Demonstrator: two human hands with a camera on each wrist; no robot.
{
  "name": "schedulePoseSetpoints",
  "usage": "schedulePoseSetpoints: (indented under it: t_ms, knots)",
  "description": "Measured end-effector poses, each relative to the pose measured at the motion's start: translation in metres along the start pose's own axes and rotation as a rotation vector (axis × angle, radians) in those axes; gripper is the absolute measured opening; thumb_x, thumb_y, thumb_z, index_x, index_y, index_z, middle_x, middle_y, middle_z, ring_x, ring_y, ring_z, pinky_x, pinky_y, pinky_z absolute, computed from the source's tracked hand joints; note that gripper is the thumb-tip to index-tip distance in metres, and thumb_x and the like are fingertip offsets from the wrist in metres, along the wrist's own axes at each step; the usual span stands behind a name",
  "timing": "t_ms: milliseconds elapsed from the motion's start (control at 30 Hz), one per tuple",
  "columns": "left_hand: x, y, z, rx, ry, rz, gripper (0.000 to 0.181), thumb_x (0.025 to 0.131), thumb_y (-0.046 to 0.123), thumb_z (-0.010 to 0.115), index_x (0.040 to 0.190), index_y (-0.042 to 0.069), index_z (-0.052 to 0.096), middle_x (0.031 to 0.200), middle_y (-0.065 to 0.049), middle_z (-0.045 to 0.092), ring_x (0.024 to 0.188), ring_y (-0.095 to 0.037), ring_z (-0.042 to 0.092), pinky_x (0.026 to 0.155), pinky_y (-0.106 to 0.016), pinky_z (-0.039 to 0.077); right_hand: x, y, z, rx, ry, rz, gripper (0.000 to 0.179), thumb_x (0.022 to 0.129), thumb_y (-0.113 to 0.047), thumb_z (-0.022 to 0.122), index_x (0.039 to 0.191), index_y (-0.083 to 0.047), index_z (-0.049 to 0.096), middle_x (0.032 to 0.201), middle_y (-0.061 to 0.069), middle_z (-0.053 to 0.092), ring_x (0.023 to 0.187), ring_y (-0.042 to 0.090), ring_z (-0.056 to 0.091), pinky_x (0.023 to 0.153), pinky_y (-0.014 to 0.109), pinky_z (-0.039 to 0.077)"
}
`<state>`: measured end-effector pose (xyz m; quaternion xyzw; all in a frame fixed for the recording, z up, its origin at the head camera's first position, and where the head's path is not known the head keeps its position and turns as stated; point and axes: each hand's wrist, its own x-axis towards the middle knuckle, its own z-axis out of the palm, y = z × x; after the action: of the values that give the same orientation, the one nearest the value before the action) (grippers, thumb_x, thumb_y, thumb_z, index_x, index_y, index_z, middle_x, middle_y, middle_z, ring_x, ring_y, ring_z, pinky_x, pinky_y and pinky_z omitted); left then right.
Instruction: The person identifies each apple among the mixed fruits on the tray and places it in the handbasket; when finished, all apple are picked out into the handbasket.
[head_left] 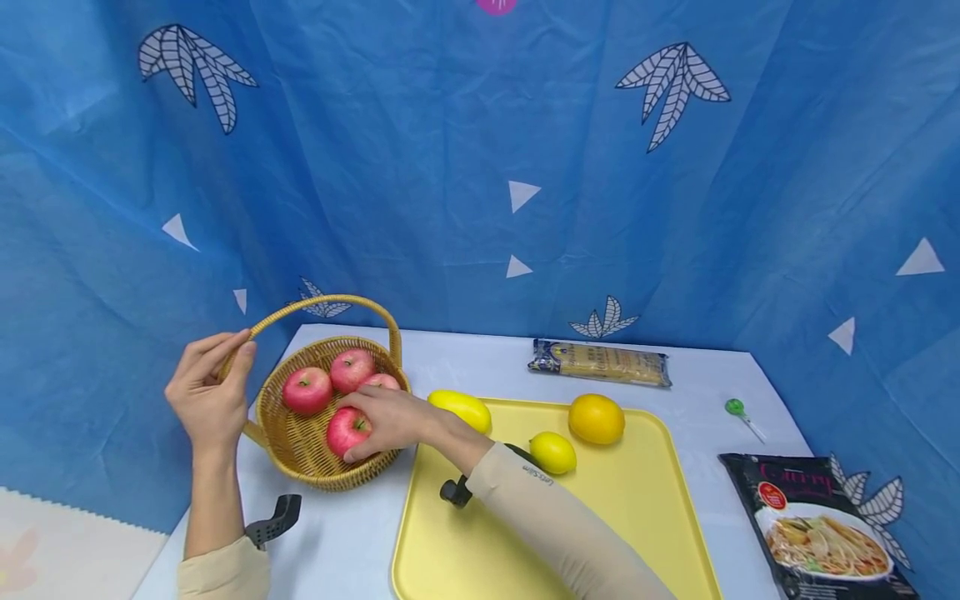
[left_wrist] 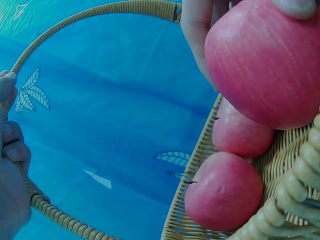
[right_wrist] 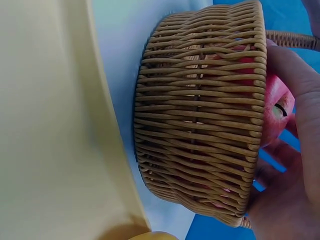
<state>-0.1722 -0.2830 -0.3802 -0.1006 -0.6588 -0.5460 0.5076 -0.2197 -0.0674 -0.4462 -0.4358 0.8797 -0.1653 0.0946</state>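
Observation:
A wicker basket (head_left: pixel 300 446) with red apples inside stands at the left of the table. My left hand (head_left: pixel 210 387) grips its tall arched handle (head_left: pixel 345 298) on the left side, thumb and fingers round the cane. Over the basket's right part, my right hand (head_left: pixel 393 421) holds a red apple (head_left: pixel 348 429) between thumb and fingers. In the right wrist view this apple (right_wrist: pixel 276 107) shows at the rim. Beyond it lie other apples (head_left: pixel 307 390), one partly hidden by the right hand. The left wrist view shows the held apple (left_wrist: pixel 265 60) above two more.
A yellow tray (head_left: pixel 630 508) right of the basket bears a long yellow fruit (head_left: pixel 459 408), a lemon (head_left: pixel 552 452) and an orange-yellow fruit (head_left: pixel 596 418). Behind it lies a noodle pack (head_left: pixel 600 363). A green lollipop (head_left: pixel 736 407) and a black curry packet (head_left: pixel 817 525) are at the right.

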Motion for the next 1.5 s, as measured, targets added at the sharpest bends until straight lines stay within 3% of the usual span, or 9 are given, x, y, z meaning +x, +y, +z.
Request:
schedulePoseSetpoints:
  t_ms: [333, 667, 967, 1133, 1500]
  knots:
    - [0.000, 0.000, 0.000, 0.019, -0.002, -0.015, 0.017, 0.084, -0.011, 0.074, 0.101, -0.014, 0.074, 0.098, -0.003, 0.069, 0.092, -0.010, 0.064, 0.074, -0.011, 0.053, 0.005, -0.003, 0.004, -0.100, 0.020, -0.007, 0.077, 0.083, -0.068, 0.068, 0.146, -0.030, 0.047, 0.141, -0.011, 0.051, 0.125, 0.005, 0.048, 0.102, 0.025, 0.046]
    - [-0.001, -0.006, -0.003, 0.019, -0.004, -0.023, 0.018, 0.084, -0.012, 0.073, 0.102, -0.014, 0.074, 0.099, -0.003, 0.069, 0.091, -0.011, 0.064, 0.073, -0.011, 0.052, 0.010, -0.013, 0.013, -0.159, -0.005, 0.063, 0.082, 0.079, -0.073, 0.068, 0.148, -0.036, 0.044, 0.144, -0.012, 0.049, 0.123, 0.006, 0.052, 0.094, 0.029, 0.050]
    - [0.001, -0.001, -0.001, 0.010, -0.006, -0.011, 0.017, 0.085, -0.012, 0.073, 0.101, -0.015, 0.073, 0.098, -0.004, 0.069, 0.091, -0.011, 0.064, 0.073, -0.011, 0.053, 0.016, -0.016, 0.014, -0.212, 0.002, 0.089, 0.081, 0.078, -0.075, 0.068, 0.147, -0.040, 0.043, 0.145, -0.013, 0.049, 0.125, 0.006, 0.051, 0.096, 0.031, 0.049]
    - [0.001, -0.002, 0.000, -0.006, -0.007, -0.007, 0.017, 0.084, -0.013, 0.073, 0.100, -0.015, 0.073, 0.098, -0.006, 0.069, 0.090, -0.011, 0.064, 0.073, -0.011, 0.053, 0.019, -0.016, 0.015, -0.204, 0.009, 0.109, 0.082, 0.078, -0.074, 0.069, 0.148, -0.042, 0.041, 0.144, -0.013, 0.049, 0.123, 0.006, 0.051, 0.091, 0.029, 0.050]
    - [0.001, -0.003, -0.003, 0.036, -0.016, -0.024, 0.018, 0.085, -0.010, 0.074, 0.103, -0.013, 0.074, 0.100, -0.002, 0.069, 0.092, -0.011, 0.063, 0.076, -0.011, 0.053, 0.022, -0.017, 0.016, -0.205, 0.008, 0.105, 0.080, 0.079, -0.068, 0.073, 0.148, -0.042, 0.041, 0.132, -0.012, 0.050, 0.101, 0.006, 0.053, 0.080, 0.027, 0.050]
